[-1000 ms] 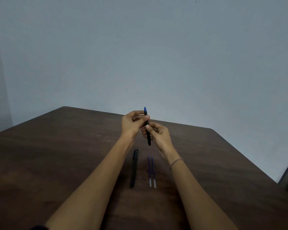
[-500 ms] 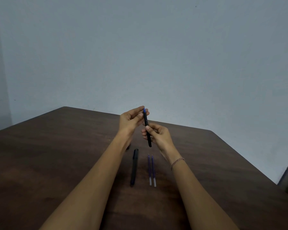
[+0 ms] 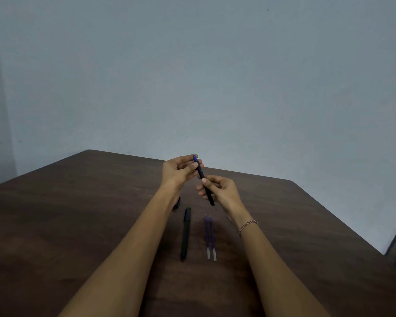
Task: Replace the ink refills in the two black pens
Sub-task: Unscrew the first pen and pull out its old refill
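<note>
Above the brown bench (image 3: 78, 213), my left grip (image 3: 178, 172) pinches the pen (image 3: 201, 173) at its blue end, my right grip (image 3: 222, 193) its lower barrel; other pen (image 3: 186, 234) and refills (image 3: 209, 236) lie beneath

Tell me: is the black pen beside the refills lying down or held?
Lying down: the pen rests flat on the table; no hand touches it.

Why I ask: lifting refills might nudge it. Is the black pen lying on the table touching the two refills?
Apart. The head view shows bare table between the black pen and the two refills.
</note>
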`<state>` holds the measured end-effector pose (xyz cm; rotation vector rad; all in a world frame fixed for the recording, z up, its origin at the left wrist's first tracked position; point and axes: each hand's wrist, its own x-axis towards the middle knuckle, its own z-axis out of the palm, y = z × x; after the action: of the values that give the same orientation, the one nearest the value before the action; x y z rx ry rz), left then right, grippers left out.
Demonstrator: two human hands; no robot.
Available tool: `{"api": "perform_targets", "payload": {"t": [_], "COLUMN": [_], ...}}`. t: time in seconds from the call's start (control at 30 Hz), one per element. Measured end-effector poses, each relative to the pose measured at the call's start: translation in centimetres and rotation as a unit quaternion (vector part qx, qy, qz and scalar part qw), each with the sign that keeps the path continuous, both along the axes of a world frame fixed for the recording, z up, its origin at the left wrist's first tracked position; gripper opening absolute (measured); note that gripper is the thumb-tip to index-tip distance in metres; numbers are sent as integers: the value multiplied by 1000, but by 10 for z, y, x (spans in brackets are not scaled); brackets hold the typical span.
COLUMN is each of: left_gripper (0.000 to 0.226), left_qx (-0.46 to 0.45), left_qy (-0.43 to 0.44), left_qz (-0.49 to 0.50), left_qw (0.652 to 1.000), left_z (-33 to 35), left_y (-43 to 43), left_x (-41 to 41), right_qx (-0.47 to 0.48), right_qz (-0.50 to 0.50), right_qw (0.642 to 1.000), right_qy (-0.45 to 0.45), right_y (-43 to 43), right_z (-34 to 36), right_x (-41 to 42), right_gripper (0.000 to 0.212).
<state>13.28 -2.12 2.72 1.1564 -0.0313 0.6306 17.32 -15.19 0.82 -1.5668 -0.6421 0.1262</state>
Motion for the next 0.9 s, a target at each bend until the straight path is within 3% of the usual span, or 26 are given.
{"api": "perform_targets", "payload": {"t": [0.53, 0.63, 0.77, 0.9], "left_gripper": [21, 13, 20, 23], "left_qx": [-15, -21, -17, 27], "left_qy": [5, 8, 4, -10], "left_qz": [52, 17, -60, -67], "left_qw": [999, 1000, 998, 997], "left_z": [-3, -3, -3, -3], "left_y": [0, 0, -3, -3], "left_x": [3, 4, 5, 1], "right_qx": [27, 44, 66, 56], "right_qz": [30, 28, 20, 16], "right_qw": [999, 999, 998, 998], "right_qy": [4, 2, 12, 17], "right_y": [-8, -9, -9, -8], "right_z": [1, 3, 4, 4], "right_x": [0, 1, 2, 1], "right_gripper": [14, 15, 19, 21]}}
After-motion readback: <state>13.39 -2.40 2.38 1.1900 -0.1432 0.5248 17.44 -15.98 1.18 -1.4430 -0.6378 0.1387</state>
